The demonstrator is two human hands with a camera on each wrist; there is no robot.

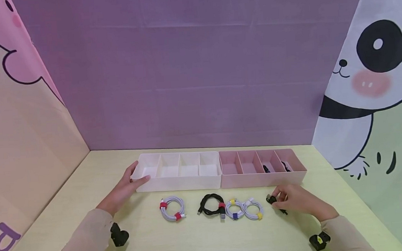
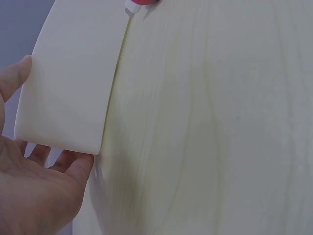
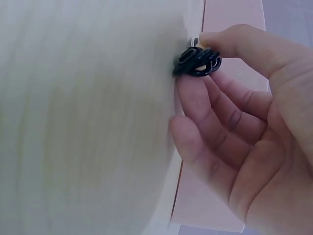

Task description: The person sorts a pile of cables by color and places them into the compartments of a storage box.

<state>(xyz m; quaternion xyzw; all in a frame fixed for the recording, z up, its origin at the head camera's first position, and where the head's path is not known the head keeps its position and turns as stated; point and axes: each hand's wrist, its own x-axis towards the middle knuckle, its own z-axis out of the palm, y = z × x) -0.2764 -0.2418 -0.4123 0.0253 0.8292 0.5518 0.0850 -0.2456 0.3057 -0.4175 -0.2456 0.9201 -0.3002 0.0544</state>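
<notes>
My left hand (image 1: 130, 181) holds the left end of a white divided box (image 1: 178, 183); in the left wrist view the thumb lies on one side of it and the fingers bend round its end. At the right, my right hand (image 1: 297, 200) pinches a small bundled black cable (image 3: 198, 61) between thumb and fingers, low over the table in front of a pink divided box (image 1: 259, 180). A metal tip shows on that bundle. Black items, partly hidden by the walls, lie in the pink box's two right compartments.
On the table (image 1: 180, 242) in front of the boxes lie a white coiled cable with red ties (image 1: 172, 209), a black coiled cable (image 1: 211, 204) with a red tie, and two smaller white coils (image 1: 234, 210) with coloured ties. A purple wall (image 1: 198, 83) stands behind.
</notes>
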